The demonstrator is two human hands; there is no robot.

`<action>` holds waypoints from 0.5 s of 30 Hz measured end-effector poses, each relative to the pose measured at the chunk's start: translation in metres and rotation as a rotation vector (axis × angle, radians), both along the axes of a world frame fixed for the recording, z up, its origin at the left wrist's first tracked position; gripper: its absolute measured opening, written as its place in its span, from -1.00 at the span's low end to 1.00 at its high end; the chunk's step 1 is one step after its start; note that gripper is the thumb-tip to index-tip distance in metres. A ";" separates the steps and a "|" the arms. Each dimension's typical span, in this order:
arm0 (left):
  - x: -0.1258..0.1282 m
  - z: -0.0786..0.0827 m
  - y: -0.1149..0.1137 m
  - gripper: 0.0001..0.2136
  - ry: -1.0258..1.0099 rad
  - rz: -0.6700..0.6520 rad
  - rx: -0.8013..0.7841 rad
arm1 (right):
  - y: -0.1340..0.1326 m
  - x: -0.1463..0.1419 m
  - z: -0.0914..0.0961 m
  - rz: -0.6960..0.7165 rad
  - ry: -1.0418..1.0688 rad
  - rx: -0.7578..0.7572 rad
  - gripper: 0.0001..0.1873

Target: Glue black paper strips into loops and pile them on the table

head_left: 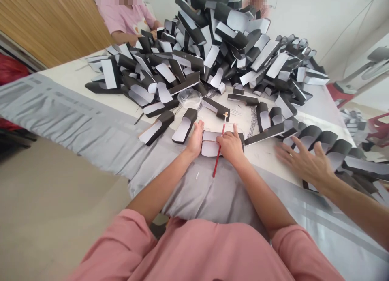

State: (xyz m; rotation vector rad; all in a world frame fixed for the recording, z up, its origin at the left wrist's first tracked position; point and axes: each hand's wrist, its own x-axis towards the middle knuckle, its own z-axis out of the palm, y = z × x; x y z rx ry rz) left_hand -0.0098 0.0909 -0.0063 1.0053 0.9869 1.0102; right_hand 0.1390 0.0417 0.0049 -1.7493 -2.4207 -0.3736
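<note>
Closest to the body, at the near edge of the table (91, 123), one folded black-and-white piece (209, 148) lies under both hands. The left hand (196, 138) is flat and open, holds nothing, and presses the left end of the piece. The right hand (231, 146) is closed around a red brush (218, 157) with only the forefinger stretched out, and it rests on the right end.

I judge the pressing goes best with even weight from both hands and the brush tip kept off the card, so nothing smears.

Counting outward:
- one brush
- two loose pieces (184, 126) just to the left
- one co-worker's hand (304, 161), spread open at the right
- one clear cup (190, 97)

The pile (231, 50) holds too many pieces to count. Beyond it sit a person in pink (130, 19) and a second person (263, 11), mostly hidden.
</note>
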 end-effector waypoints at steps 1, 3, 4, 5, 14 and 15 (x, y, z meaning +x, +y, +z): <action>-0.001 -0.003 0.001 -0.32 0.021 -0.002 0.010 | 0.000 0.000 0.000 0.000 0.002 -0.002 -0.65; -0.004 -0.006 0.002 -0.35 0.099 0.002 0.071 | 0.000 0.000 0.001 0.001 0.009 -0.004 -0.66; -0.006 -0.006 0.002 -0.39 0.173 0.005 0.141 | 0.000 0.000 0.001 0.001 0.011 -0.005 -0.66; -0.009 -0.004 0.000 -0.42 0.275 0.005 0.242 | 0.000 0.000 0.001 0.001 0.011 -0.006 -0.66; -0.011 0.035 -0.021 -0.74 1.281 -0.352 0.872 | -0.005 -0.003 0.009 0.013 0.022 -0.039 -0.65; -0.007 0.037 -0.021 -0.75 1.328 -0.386 0.864 | -0.005 -0.003 0.010 0.011 0.021 -0.044 -0.65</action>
